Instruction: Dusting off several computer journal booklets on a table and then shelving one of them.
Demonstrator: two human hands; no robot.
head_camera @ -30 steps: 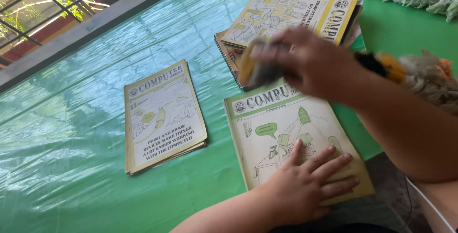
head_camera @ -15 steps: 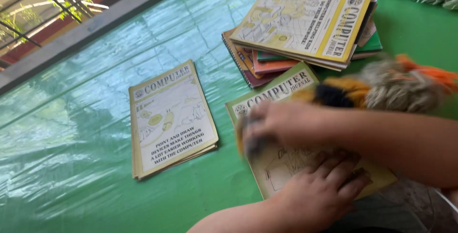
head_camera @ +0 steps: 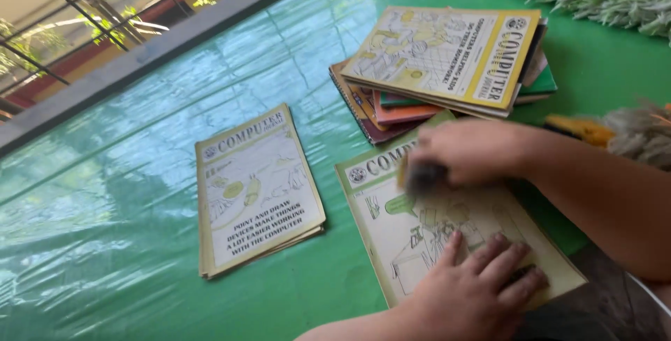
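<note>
Surface — glossy green floor (head_camera: 105, 243) | right hand (head_camera: 475, 151) grips dark duster handle (head_camera: 423, 177) | left hand (head_camera: 475, 292) flat — booklet (head_camera: 447, 229)

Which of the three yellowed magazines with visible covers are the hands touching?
The nearest magazine: the left hand presses flat on it and the right hand is over it. The magazine on the left lies alone; another tops the stack.

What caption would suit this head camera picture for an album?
Left hand pins a yellowed magazine on the green floor while right hand rubs its cover.
</note>
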